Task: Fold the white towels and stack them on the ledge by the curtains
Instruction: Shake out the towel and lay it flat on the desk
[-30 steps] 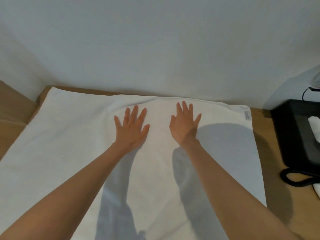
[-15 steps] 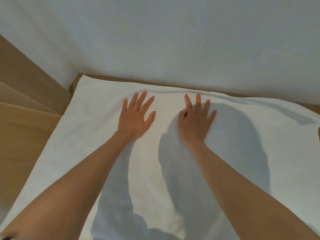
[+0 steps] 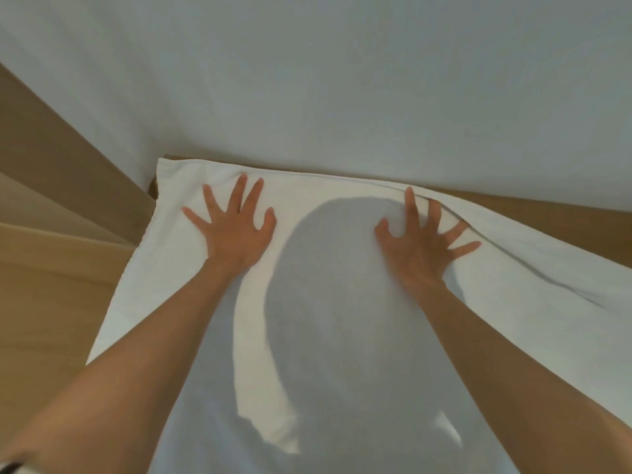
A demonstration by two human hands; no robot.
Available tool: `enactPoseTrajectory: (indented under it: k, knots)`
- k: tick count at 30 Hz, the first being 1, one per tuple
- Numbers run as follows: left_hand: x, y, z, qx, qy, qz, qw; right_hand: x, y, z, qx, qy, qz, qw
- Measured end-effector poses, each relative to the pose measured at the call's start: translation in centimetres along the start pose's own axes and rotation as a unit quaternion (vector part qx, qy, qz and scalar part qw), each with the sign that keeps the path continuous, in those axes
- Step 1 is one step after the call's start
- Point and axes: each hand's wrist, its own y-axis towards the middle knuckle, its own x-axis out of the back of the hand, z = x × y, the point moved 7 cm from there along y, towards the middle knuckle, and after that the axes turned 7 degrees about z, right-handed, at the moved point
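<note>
A large white towel (image 3: 164, 268) lies spread over a wooden surface, its far edge against the white wall. My left hand (image 3: 232, 230) presses flat on it near the far left corner, fingers spread. My right hand (image 3: 420, 244) rests on the towel near the far edge, fingers spread and slightly curled, with the cloth bunched into a ridge just beyond the fingertips. Neither hand holds anything. A dark shadow of my head and arms covers the towel's middle.
The white wall (image 3: 342, 80) rises directly behind the towel. Bare wooden surface (image 3: 547, 206) shows at the far right, and wooden panels (image 3: 51, 268) drop away on the left.
Both hands have slid apart and toward the far edge of the towel. The view has shifted left, so the black items at the right are out of sight. A crease has formed by my right hand.
</note>
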Motion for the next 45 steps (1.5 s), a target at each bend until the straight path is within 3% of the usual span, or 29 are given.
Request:
enactPoseTrajectory:
  k: [8,12,16,21,25,30,33,36,39,42,45]
  knots:
    - [0.5,-2.3,-1.2,-0.06,-0.032,0.072,0.995,1.5,-2.8,1.5,-0.006,0.035,0.103,0.994]
    - [0.1,-8.8,-4.3,-0.131,-0.058,0.035,0.989,1.4,-9.3,5.3,0.053,0.067,0.071,0.994]
    - [-2.3,-14.5,-4.1,-0.125,-0.065,0.051,0.989,-1.3,-15.5,5.9,0.07,0.089,0.063,0.992]
    - [-3.3,-20.0,-0.5,-0.142,-0.044,0.009,0.989,-4.0,-20.9,2.0,0.116,-0.001,0.025,0.993]
    - [-3.0,-20.7,5.0,-0.081,-0.053,-0.023,0.995,-3.3,-21.6,-2.4,0.163,-0.036,0.022,0.986]
    - [-3.2,-23.2,9.1,-0.002,-0.066,-0.034,0.997,-2.3,-22.2,-9.9,0.087,-0.03,0.02,0.996]
    - [-3.4,-24.1,9.2,0.037,-0.069,-0.004,0.997,-2.0,-23.2,-12.0,0.091,-0.05,0.028,0.994]
    - [-3.3,-25.4,5.3,0.024,-0.043,0.0,0.999,-2.0,-23.5,-12.5,0.105,-0.047,0.063,0.991]
    - [-4.2,-28.3,-2.5,-0.087,-0.046,-0.009,0.995,-1.6,-24.0,-13.0,0.133,-0.055,0.078,0.987]
    - [-6.8,-31.2,-9.9,-0.154,-0.061,0.033,0.986,-1.3,-25.2,-14.7,0.147,-0.085,0.066,0.983]
    - [-9.4,-33.0,-13.9,-0.161,-0.042,0.074,0.983,-1.0,-26.2,-17.5,0.126,-0.122,0.043,0.984]
